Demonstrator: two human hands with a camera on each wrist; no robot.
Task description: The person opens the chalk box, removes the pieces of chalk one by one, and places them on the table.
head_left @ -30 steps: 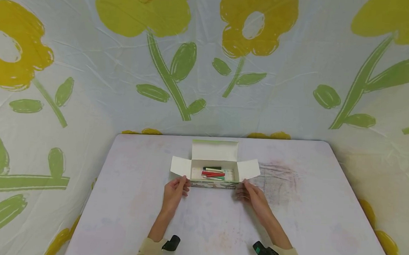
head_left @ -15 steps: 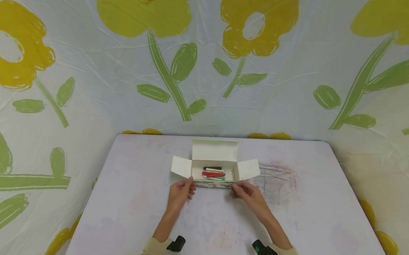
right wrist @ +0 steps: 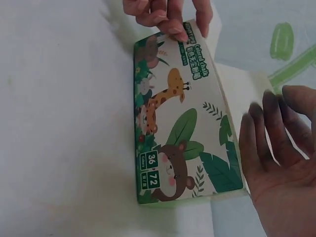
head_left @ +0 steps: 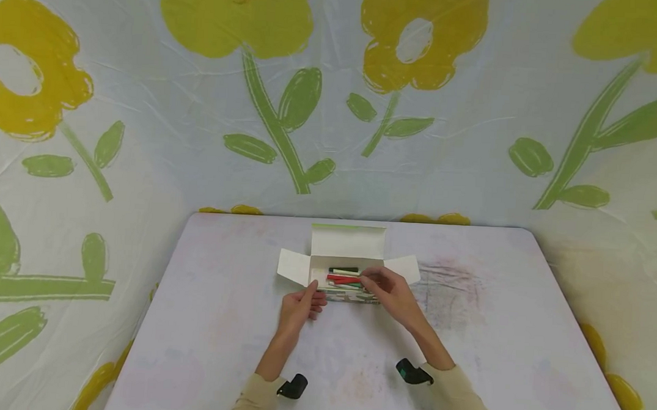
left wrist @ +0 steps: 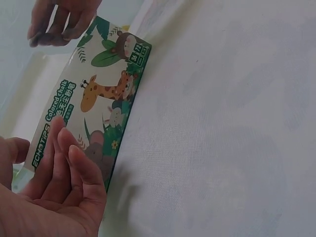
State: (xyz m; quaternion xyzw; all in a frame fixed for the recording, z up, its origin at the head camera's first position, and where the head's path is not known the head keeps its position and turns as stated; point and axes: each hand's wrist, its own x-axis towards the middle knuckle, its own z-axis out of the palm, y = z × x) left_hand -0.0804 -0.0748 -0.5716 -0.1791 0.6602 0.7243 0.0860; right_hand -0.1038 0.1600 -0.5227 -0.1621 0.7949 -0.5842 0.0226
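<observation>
The near wall of the box is gripped at its left end by the left hand (head_left: 298, 307), with the thumb laid over the top edge and the fingers bent against the printed front. The right hand (head_left: 395, 296) is held over the right end of the box; its fingers are loosely curved, with a slight gap between thumb and forefinger, and nothing can be seen gripped in it. Its fingertips are seen close to the contents, but whether any are touched cannot be told.

The scene is enclosed at the far side, left and right by a flowered cloth (head_left: 201, 101). In front of it a pale table (head_left: 217, 347) is placed, marked with dark and reddish smudges (head_left: 448, 287) to the right of the box. The carton box (right wrist: 185, 123) is set upright at the table's far middle; "Colored chalk", animals and the numbers 36 and 72 are printed on its near wall. Three white flaps (head_left: 349, 242) are folded outward: one far, one left, one right. Two black devices (head_left: 293, 387) are worn by the two pale sleeves (head_left: 254, 397). Inside the box, sticks (head_left: 340, 279) in dark, white, red and green are laid lengthwise in a small cluster; partly covered, they cannot be counted exactly.
</observation>
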